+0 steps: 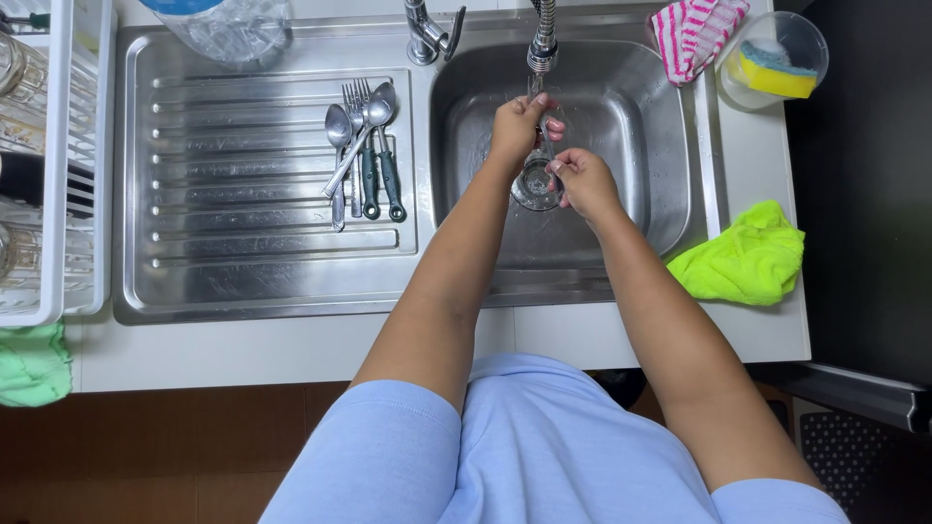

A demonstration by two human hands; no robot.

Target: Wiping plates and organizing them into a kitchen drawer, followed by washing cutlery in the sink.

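Note:
Both hands are over the steel sink basin (pixel 641 126), under the faucet spout (pixel 542 44). My left hand (pixel 516 124) is closed around a thin metal utensil (pixel 535 89) whose tip pokes up just below the spout. My right hand (pixel 584 181) is curled beside it, fingertips pinched at the utensil's lower end, right above the round drain (pixel 534 186). Most of the utensil is hidden by the fingers, so its kind is unclear.
Spoons and green-handled forks (pixel 364 146) lie on the ribbed drainboard (pixel 243 243). A white dish rack (pixel 68 165) stands at left. A clear plastic bottle (pixel 233 24), pink striped cloth (pixel 694 34), tub holding a sponge (pixel 777 63) and lime cloth (pixel 743 257) surround the sink.

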